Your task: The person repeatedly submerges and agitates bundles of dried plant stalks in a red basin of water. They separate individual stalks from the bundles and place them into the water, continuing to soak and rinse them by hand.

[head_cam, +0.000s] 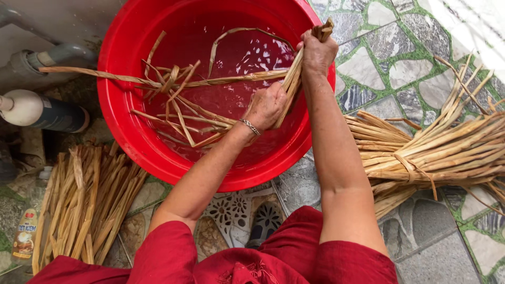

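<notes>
Both hands are gripping one bunch of dried reed strips (292, 79) over the red basin (121, 105): left hand (264, 107) clasping it lower, right hand (317, 52) closing around its far end

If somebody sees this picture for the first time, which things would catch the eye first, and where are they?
The big red basin at upper centre stands out, with water and loose dried stalks inside. Over it, the left hand and right hand grip one strip bundle. A tied bundle lies right on the stone floor; a loose pile lies lower left.
</notes>
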